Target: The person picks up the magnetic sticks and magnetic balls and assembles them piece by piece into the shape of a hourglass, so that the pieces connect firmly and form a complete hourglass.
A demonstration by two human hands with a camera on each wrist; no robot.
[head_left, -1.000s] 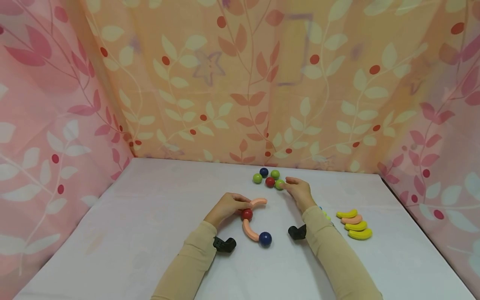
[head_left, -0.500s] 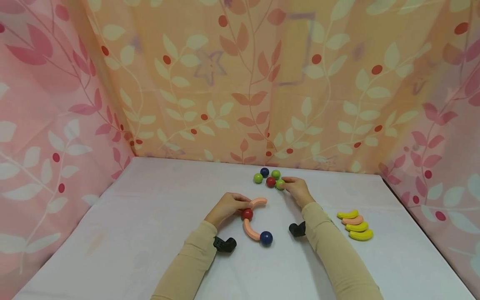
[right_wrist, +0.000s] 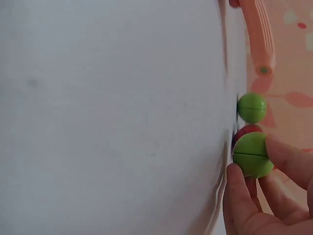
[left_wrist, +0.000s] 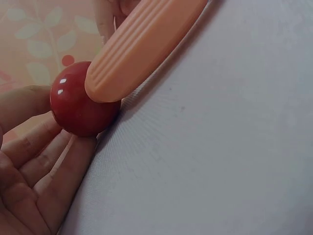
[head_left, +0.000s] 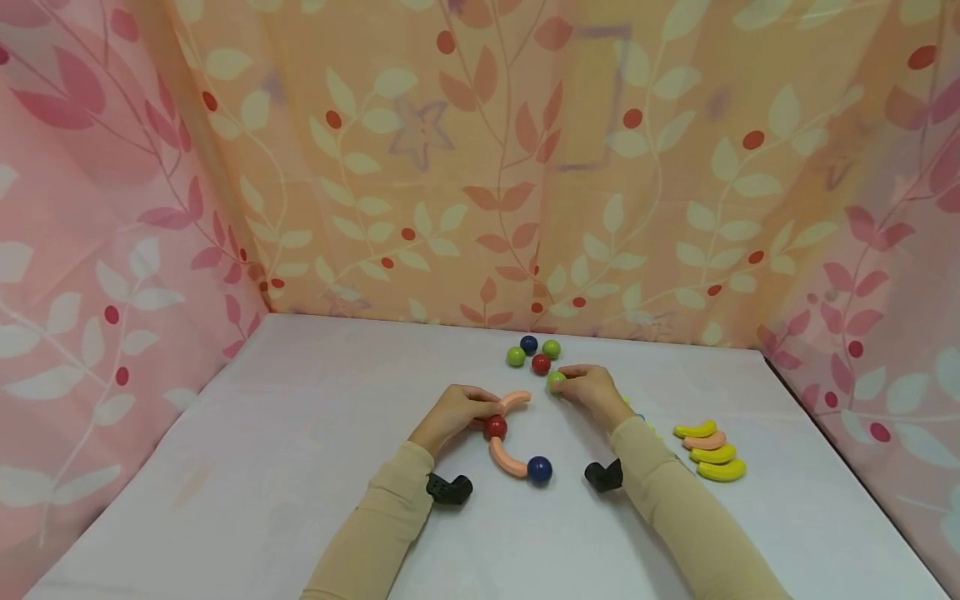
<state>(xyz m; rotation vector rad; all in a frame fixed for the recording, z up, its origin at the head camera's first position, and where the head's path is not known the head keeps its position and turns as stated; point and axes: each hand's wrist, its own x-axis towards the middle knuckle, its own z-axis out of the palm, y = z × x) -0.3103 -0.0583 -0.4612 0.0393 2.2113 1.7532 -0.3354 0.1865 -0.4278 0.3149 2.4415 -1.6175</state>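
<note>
Fingers of the right hand [head_left: 592, 389] pinch an unmarked green ball [head_left: 556, 382]; left hand [head_left: 454, 411] grips a red ball [head_left: 494, 428].

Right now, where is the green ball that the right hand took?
In the head view the green ball sits pinched in the right hand, right of centre, between the pink curved stick and the group of balls.

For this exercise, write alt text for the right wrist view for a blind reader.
The right hand pinches a glossy green ball above a white table. Beyond it lie another green ball and a ribbed peach curved stick.
</note>
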